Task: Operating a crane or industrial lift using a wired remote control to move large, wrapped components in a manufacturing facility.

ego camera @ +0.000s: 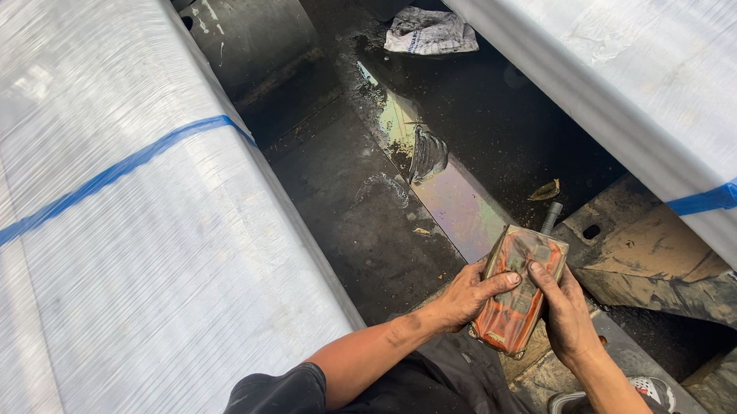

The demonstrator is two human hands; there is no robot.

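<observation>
Both hands hold an orange handheld control box (pixel 518 294), wrapped in grimy clear plastic, at lower centre-right of the frame. The left hand (pixel 463 296) closes its grip on the box's left edge, thumb lying across the face; the right hand (pixel 567 314) clasps the right edge, thumb pressed on the upper face, apparently to reach the buttons. A short stub (pixel 551 216) points away from the person. Large white wrapped rolls (pixel 126 216) with blue tape fill both sides; the oily floor (pixel 360 206) lies between.
</observation>
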